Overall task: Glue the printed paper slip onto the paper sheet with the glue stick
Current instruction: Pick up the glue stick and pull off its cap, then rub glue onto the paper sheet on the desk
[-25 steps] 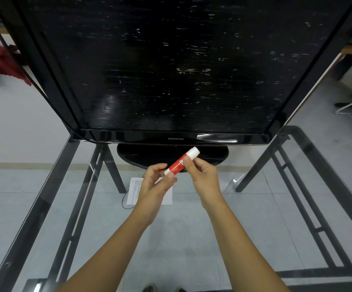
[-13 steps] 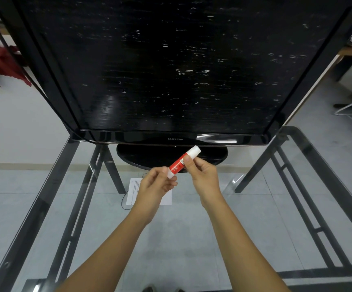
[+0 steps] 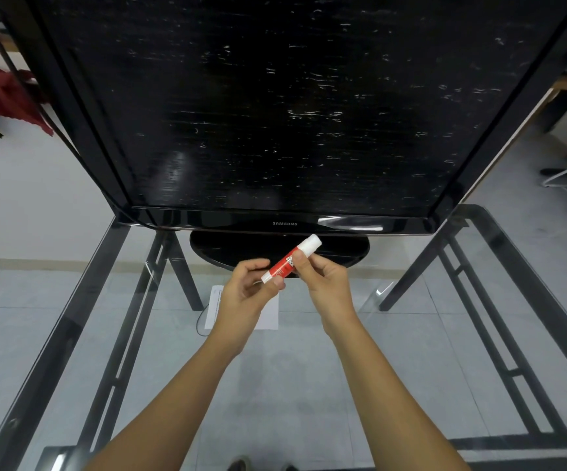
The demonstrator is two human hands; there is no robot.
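Glass table (image 3: pixel 360 351) under me, a black monitor (image 3: pixel 275 107) at twelve o'clock. I hold the glue stick (image 3: pixel 290 263) aloft, tilted toward one o'clock: my right hand (image 3: pixel 323 280) pinches its red barrel, my left hand (image 3: pixel 248 294) fingers the lower white end. Beneath my left hand lies the paper sheet (image 3: pixel 270 314).

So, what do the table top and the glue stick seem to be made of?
Table top: clear glass, glossy; the floor tiles and the dark metal-looking frame show through it. Glue stick: probably smooth plastic, with a red printed body and white ends, held by the left hand and right hand.
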